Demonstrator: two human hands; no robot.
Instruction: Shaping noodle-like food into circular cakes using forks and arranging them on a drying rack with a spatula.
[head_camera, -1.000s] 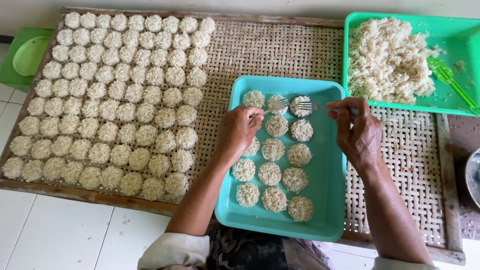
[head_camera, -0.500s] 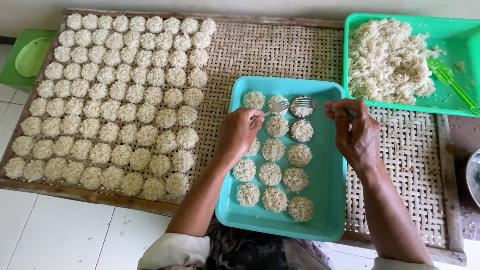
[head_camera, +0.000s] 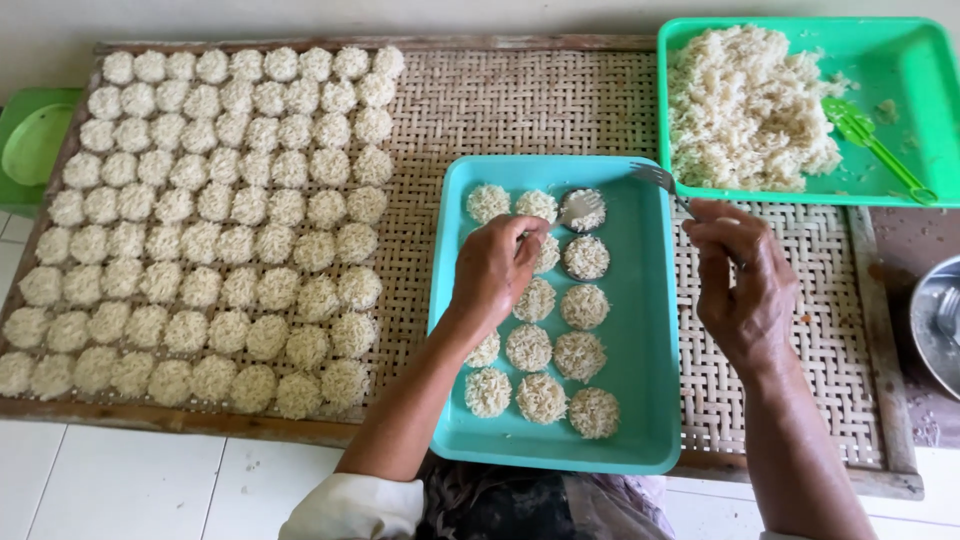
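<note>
A teal tray (head_camera: 641, 330) lies on a woven bamboo rack (head_camera: 520, 100) and holds several round pressed noodle discs (head_camera: 583, 356). At its far end sits a small round metal mould (head_camera: 582, 210) filled with noodles. My left hand (head_camera: 495, 268) rests over the discs in the tray's left column, fingers curled near the mould. My right hand (head_camera: 742, 280) grips a metal fork (head_camera: 662, 183), its tines raised above the tray's far right corner, pointing toward the green tray (head_camera: 900, 60) with a heap of loose noodles (head_camera: 745, 110).
Many noodle discs (head_camera: 215, 220) lie in rows on the rack's left half. A green plastic fork (head_camera: 870, 140) lies in the green tray. A green stool or bin (head_camera: 30, 140) stands at far left. A metal bowl (head_camera: 935, 320) sits at the right edge. White floor tiles lie below.
My right hand has lifted the fork off the mould and drawn it right, toward the green tray. My left hand stays over the discs in the teal tray.
</note>
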